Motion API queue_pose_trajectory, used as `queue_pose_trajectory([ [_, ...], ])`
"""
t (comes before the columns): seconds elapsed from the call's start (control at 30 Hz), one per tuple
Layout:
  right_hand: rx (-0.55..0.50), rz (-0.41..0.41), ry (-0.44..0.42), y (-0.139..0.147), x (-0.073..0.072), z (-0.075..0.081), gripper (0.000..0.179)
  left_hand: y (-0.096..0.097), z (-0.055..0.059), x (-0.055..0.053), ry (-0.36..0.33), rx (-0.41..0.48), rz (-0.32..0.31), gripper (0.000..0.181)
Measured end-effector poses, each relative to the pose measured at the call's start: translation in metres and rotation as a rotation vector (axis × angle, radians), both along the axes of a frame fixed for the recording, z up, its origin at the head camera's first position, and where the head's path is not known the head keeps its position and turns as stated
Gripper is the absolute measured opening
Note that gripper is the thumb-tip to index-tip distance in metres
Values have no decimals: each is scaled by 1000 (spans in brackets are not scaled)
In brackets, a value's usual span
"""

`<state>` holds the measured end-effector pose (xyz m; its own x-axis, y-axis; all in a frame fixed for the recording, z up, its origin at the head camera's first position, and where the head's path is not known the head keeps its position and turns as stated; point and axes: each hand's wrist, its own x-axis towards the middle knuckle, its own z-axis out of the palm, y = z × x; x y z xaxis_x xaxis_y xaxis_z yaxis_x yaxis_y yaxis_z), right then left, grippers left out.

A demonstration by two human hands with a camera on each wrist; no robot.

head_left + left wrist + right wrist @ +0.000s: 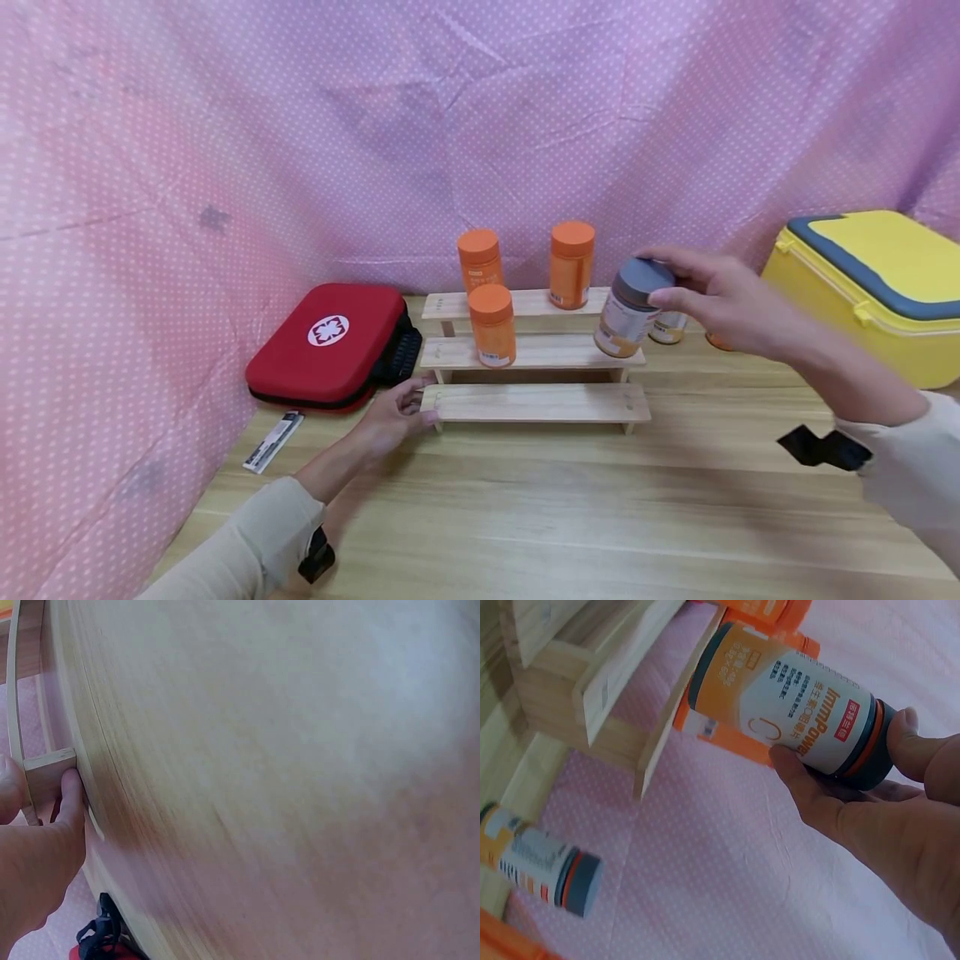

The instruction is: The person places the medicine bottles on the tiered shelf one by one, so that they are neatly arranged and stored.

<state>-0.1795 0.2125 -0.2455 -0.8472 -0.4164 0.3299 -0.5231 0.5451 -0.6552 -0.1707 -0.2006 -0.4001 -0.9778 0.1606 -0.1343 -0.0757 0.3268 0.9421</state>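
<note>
My right hand grips a supplement bottle by its dark grey lid, slightly tilted, at the right end of the middle step. In the right wrist view its orange-and-white label reads "ImmPower". A three-step wooden rack stands on the table. My left hand pinches the left end of its lowest step; the left wrist view shows a finger against the step's leg. Two orange bottles stand on the top step, left and right. Another orange bottle stands on the middle step's left part.
A second grey-lidded bottle stands behind the right hand, near a mostly hidden orange item. Left of the rack lies a red first-aid case and a small packet. A yellow box sits at the right.
</note>
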Motion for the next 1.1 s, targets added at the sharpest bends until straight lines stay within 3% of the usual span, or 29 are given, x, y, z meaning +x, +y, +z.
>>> queue_pose_trajectory([
  [0.13,-13,51,-32,-16,-7,-6,45,0,-1,1,17,4,-13,53],
  [0.5,18,75,-83,-47,-26,-18,43,0,1,1,21,-7,-22,53],
  [1.1,26,73,-152,-51,-37,-26,46,-1,-2,0,21,-5,-22,53],
])
